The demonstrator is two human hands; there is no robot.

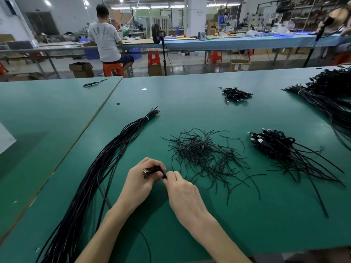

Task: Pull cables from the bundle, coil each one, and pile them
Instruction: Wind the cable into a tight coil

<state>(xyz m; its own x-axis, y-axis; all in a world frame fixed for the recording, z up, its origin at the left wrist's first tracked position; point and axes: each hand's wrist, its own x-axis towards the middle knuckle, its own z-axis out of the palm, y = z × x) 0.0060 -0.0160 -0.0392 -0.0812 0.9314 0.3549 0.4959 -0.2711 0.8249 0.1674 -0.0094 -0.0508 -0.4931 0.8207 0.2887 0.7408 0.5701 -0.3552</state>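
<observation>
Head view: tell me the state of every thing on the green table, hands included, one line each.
Cable bundle: tied near its far end, lying at left.
Coiled cable: held in both hands.
Left hand: grips the coiled cable.
Right hand: pinches the coiled cable.
Short black strands: loose, scattered heap.
Pile of coiled cables: heaped at right, tails trailing.

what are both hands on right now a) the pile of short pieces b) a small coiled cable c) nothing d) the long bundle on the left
b: the left hand and the right hand both grip a small black coiled cable with its metal plug showing, while the long bundle and the pile of short pieces lie to either side, not in the hands.
</observation>
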